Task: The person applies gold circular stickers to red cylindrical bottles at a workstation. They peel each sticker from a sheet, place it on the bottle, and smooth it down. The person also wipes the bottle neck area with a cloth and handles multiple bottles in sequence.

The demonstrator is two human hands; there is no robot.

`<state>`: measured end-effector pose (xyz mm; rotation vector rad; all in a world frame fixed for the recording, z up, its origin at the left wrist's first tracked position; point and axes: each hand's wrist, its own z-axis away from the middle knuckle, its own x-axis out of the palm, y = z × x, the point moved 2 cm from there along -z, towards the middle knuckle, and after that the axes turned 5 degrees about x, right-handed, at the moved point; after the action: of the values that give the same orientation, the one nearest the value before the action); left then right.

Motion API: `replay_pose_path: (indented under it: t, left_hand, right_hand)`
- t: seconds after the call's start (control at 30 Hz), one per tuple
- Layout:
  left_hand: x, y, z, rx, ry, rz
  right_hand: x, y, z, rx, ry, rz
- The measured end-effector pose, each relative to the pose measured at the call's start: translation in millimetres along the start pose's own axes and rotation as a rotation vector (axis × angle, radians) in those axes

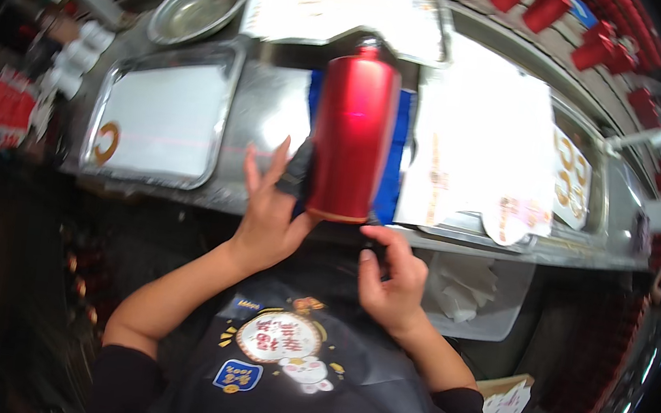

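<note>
A shiny red metal bottle (pixel 353 131) with a narrow neck lies in front of me, its base toward me, over a blue cloth (pixel 396 157). My left hand (pixel 268 220) is at its lower left with fingers spread, the thumb by the base edge. Next to those fingers a dark piece (pixel 295 171) sits against the bottle's side. Just right of the base is my right hand (pixel 394 279), its index finger and thumb curled around a small dark spot; what they grip there is too dark to make out.
On the left stands a metal tray (pixel 227 113) with white sheeting and a gold C-shaped piece (pixel 107 142). Behind it is a metal bowl (pixel 198 8). White sheets (pixel 481 134) cover the right side, beside more gold pieces (pixel 571 173). Red bottles (pixel 544 9) line the back. A clear bin (pixel 491 298) sits below.
</note>
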<state>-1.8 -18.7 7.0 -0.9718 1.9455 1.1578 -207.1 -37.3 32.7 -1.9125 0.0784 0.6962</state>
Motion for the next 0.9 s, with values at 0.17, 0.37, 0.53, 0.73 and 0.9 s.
replay_pose_path:
  t: [0.17, 0.37, 0.53, 0.73, 0.9]
  left_hand:
    - [-10, 17, -20, 0.068, 0.156, 0.093]
    - [-6, 23, -28, 0.141, 0.191, 0.083]
    - [-13, 20, -30, 0.166, 0.133, 0.095]
    - [-14, 21, -28, 0.097, 0.075, 0.099]
    - [-14, 24, -31, 0.113, 0.077, 0.112]
  right_hand:
    - [-17, -13, -4, -0.248, 0.083, 0.131]
    - [-11, -31, -13, -0.301, -0.085, 0.372]
    - [-24, -34, -24, -0.209, -0.176, -0.11]
    - [-182, 99, -20, 0.255, 0.525, 0.378]
    - [-327, 231, -22, 0.702, 0.72, 0.521]
